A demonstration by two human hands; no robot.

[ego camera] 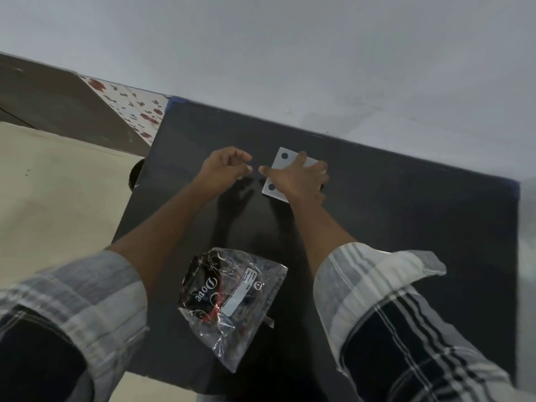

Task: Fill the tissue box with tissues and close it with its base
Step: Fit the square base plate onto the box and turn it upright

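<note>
A flat white square piece with dark round pads at its corners, the tissue box base (280, 163), lies on the black table (406, 216) near its far edge. My right hand (301, 181) rests flat on top of it with fingers spread, covering most of it. Just to its left, my left hand (224, 166) hovers above the table with fingers loosely curled and apart, holding nothing. A clear plastic tissue pack (232, 303) with black and red print lies on the table near me, between my forearms. No tissue box body is in view.
A pale wall runs behind the table's far edge. A floral-patterned cloth (130, 108) and a brown surface lie beyond the table's left corner, with cream floor (58, 198) to the left. A dark round object (136, 174) peeks out at the table's left edge.
</note>
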